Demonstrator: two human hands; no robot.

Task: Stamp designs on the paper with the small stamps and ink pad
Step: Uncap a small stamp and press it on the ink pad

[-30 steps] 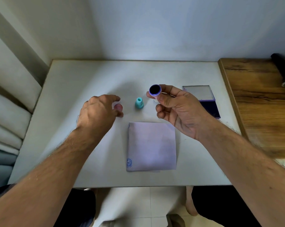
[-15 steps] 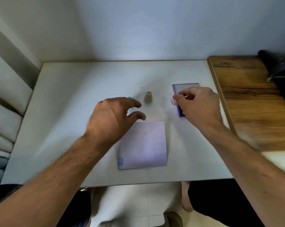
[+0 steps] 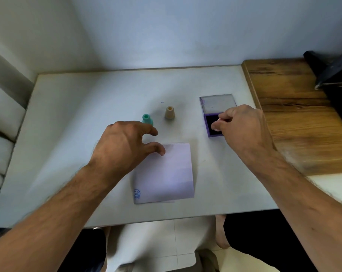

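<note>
One small stamp (image 3: 217,128) pinched in right hand (image 3: 238,126), pressed on ink pad (image 3: 210,124); paper (image 3: 172,173) down-left on bench (image 3: 68,118), nearer left hand (image 3: 123,146), loosely spread, holding nothing, thumb at paper's corner.

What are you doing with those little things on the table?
A person is stamping pictures on paper. The right hand pinches a small pink stamp and presses it on the dark ink pad in its open purple case. The left hand hovers, fingers spread, over the top left corner of the paper, which has one blue smiley stamp mark in its bottom corner. A teal stamp and a beige stamp stand waiting nearby.
</note>
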